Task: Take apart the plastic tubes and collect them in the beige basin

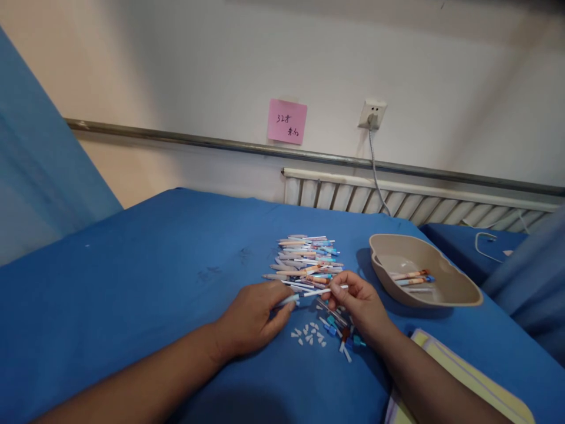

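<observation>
Between thumb and fingers, my left hand (pixel 258 315) grips a pale pen barrel (pixel 288 301). My right hand (pixel 357 303) pinches a thin white pen refill (pixel 320 291), whose left end meets the barrel's opening; how far it is inside I cannot tell. Just beyond both hands lies a stacked row of pen barrels and refills (pixel 304 259). Small white cone-shaped tips (pixel 309 334) are scattered on the blue cloth below. Beside them, partly under my right hand, is a pile of blue, teal and brown pen parts (pixel 338 330).
A beige plastic basin (pixel 459 288) holding a few pens (pixel 412 278) stands on the right of the blue-covered table (pixel 154 282). A yellow striped cloth (pixel 472 377) lies under my right forearm. Behind are a radiator (pixel 344 191), a plugged-in cable (pixel 374 165) and a pink note (pixel 286 122).
</observation>
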Demonstrator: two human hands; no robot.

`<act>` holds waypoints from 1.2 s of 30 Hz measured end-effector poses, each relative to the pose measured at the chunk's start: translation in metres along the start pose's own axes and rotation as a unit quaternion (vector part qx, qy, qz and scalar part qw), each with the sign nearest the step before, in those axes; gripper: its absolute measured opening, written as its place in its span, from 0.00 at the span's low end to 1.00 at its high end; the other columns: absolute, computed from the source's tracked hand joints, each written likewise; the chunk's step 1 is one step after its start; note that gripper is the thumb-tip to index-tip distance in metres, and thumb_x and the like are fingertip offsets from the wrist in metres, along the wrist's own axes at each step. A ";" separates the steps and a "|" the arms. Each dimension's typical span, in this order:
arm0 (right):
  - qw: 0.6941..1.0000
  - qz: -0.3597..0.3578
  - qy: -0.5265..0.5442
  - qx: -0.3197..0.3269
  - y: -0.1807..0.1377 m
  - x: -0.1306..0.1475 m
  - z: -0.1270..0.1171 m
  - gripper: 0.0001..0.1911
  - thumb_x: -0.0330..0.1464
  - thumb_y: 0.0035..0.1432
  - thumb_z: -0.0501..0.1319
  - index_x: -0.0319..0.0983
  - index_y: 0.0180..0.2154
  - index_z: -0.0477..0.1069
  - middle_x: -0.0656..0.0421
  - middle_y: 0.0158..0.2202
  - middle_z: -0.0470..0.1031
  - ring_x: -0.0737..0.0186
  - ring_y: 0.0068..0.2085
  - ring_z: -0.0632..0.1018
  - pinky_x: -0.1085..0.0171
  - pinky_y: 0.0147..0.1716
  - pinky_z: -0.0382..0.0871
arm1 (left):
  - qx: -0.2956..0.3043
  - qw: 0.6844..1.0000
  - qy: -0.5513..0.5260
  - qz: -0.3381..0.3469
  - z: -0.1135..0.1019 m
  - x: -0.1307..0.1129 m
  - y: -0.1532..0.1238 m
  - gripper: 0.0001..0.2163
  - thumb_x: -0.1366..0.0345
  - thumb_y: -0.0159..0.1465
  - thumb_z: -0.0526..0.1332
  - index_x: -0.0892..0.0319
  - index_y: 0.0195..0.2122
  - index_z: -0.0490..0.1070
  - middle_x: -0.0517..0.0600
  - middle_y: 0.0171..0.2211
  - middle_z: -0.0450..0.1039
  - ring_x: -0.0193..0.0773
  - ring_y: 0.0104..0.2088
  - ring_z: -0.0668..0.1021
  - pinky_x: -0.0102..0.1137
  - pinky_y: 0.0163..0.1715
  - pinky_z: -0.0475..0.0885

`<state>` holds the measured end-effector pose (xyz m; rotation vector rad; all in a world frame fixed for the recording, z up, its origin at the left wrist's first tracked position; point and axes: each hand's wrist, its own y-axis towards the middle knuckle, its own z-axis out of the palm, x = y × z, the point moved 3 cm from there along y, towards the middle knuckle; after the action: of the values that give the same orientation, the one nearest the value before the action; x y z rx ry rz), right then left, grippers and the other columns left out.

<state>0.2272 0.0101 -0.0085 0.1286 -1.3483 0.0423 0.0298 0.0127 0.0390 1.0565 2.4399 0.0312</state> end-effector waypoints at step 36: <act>0.971 -0.118 -0.123 -0.169 -0.001 0.023 -0.025 0.19 0.46 0.61 0.49 0.38 0.34 0.67 0.66 0.18 0.62 0.72 0.16 0.61 0.72 0.15 0.54 | 0.039 0.823 -0.539 -0.174 0.041 0.015 0.007 0.13 0.57 0.60 0.59 0.60 0.40 0.73 0.49 0.30 0.73 0.33 0.29 0.73 0.27 0.30 0.66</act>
<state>0.2568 0.0109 0.0087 0.0038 -1.5585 -0.4155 0.0436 0.0215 -0.0025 0.4034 1.5190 -0.6204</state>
